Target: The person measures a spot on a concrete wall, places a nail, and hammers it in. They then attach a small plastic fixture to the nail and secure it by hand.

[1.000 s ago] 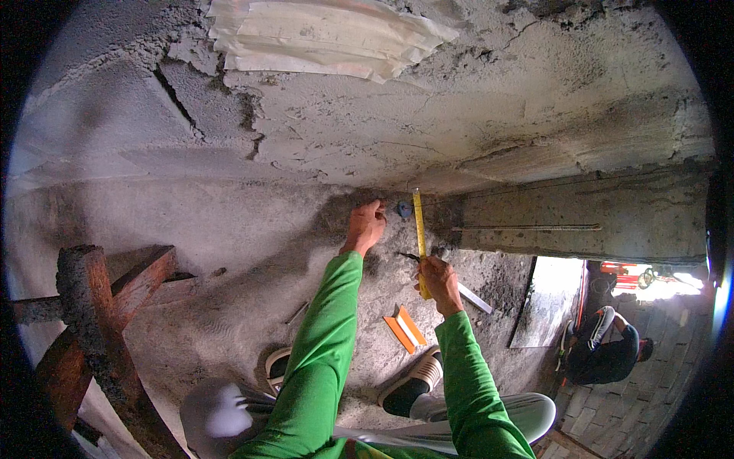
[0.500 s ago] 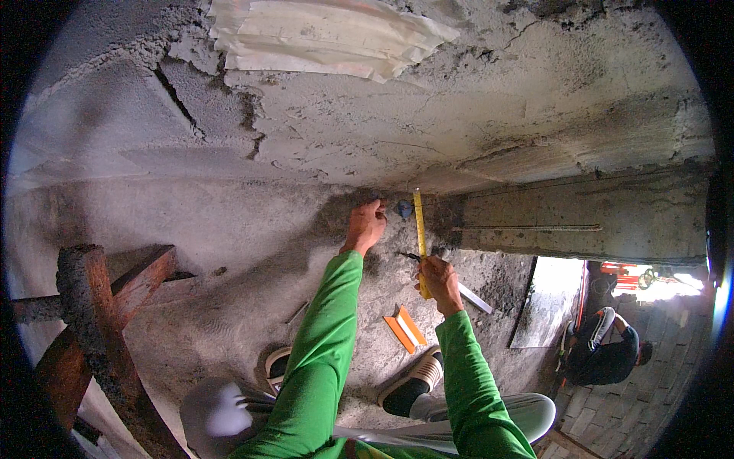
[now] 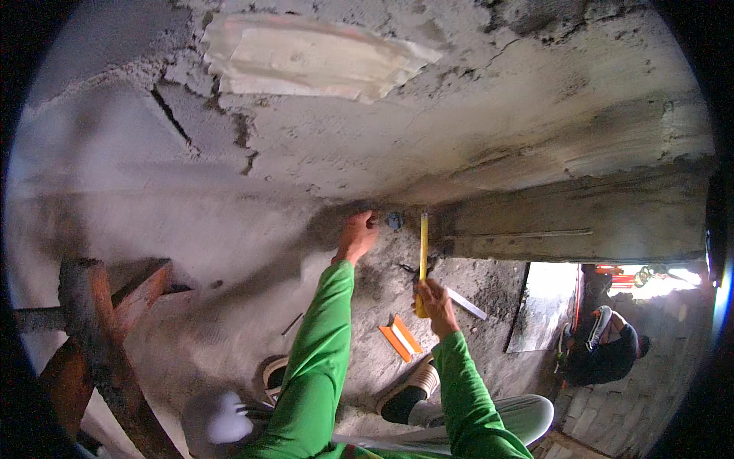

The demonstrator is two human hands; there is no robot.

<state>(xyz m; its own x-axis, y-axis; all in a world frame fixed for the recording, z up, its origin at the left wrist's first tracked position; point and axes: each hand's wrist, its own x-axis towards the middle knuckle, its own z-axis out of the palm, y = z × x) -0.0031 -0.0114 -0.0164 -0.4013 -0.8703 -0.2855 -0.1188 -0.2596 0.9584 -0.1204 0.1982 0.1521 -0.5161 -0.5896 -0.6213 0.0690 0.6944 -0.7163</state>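
Observation:
My right hand (image 3: 436,306) grips a yellow tape measure (image 3: 424,249), its blade drawn out away from me, its end close to the base of the wall. Left of the blade, low by the wall, sits a small blue thing (image 3: 394,220) of a kind I cannot make out. Beside that blue thing is my left hand (image 3: 356,239), fingers curled together; what they pinch, if anything, is hidden. An orange angled piece with a white stripe (image 3: 401,338) lies on the floor below my right hand. Just right of that hand rests a pale, straight flat strip (image 3: 466,304).
Rough grey wall (image 3: 329,145) rises ahead, with a pale sheet patch (image 3: 306,57). A concrete ledge (image 3: 566,222) runs right. Crossed timbers (image 3: 107,321) stand at left. A light panel (image 3: 544,306) and a crouching person (image 3: 604,348) are at right.
My right hand has drawn slightly down with the tape measure, and the blade now stands more upright in view. My left hand has shifted slightly down and left. The whole view has tilted a little.

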